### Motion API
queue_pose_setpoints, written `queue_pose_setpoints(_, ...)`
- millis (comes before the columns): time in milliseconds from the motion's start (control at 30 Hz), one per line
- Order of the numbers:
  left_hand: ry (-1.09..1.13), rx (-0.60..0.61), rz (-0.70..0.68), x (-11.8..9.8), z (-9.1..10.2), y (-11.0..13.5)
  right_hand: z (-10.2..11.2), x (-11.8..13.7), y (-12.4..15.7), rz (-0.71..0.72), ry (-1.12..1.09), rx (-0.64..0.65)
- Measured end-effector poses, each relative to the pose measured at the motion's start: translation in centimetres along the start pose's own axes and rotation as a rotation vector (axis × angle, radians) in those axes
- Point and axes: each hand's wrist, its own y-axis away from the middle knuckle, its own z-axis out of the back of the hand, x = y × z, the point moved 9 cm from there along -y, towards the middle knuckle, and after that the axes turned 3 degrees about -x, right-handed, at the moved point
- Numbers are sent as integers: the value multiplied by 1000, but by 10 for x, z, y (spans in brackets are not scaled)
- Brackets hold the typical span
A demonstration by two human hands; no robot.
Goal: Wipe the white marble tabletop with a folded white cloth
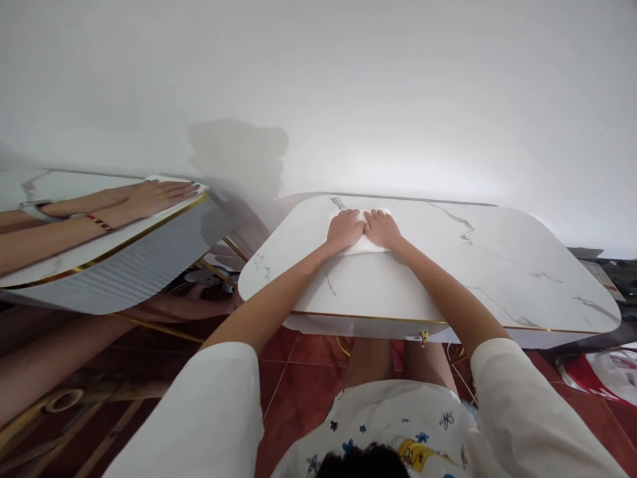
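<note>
Got L hand and R hand side by side near the centre of the frame, touching or v. nearly so at the thumbs. Laid palm-down on a white cloth, w/ fingers stretched fwd on top rather than clamped round anything. Can place the cloth left of the middle on a white marble-look tabletop, w/ grey veins, rounded corners & gold trim on the near edge. Spotted a small gold knob just below that edge, lower centre.

For writing, check the far right: can see a pale label on dark stuff by the table end, w/ print too small to read. Same w/ a red-and-white bag at lower right, can't make out the marks. At bottom centre, note a white shirt w/ blue flower prints & a yellow patch, again unreadable.

Over at upper left, see another person's hand on a second cloth, resting on a similar gold-edged table w/ a ribbed grey side. Can also see a red bracelet & a grey wristband there. Found red floor tiles below & a plain white wall up top.
</note>
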Motion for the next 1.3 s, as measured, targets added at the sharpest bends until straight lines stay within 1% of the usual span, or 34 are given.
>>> queue_pose_setpoints(133,44,-12,2,12,-9,-34,-4,-14,-31,-26,-11,-24)
queue_pose_setpoints(300,113,-48,44,25,-14,-64,-8,-27,-63,-42,-48,-40)
queue_pose_setpoints(500,112,-57,60,32,-19,-89,-11,-39,-91,-52,-76,-53)
queue_pose_setpoints(733,64,-59,95,37,-24,-109,-10,-48,-107,-71,-84,-22)
queue_pose_setpoints(900,-9,-57,69,27,-27,-120,-10,-60,-111,-86,-78,-5)
queue_pose_setpoints(1033,-55,-33,37,7,-37,-130,-9,-83,-107,-113,-93,-5)
queue_pose_setpoints(1167,-30,-3,-33,-15,-45,-135,-7,-103,-99,-148,-78,-27)
queue_pose_setpoints(1300,19,-6,-77,-23,-45,-132,-4,-106,-90,-177,-26,-64)
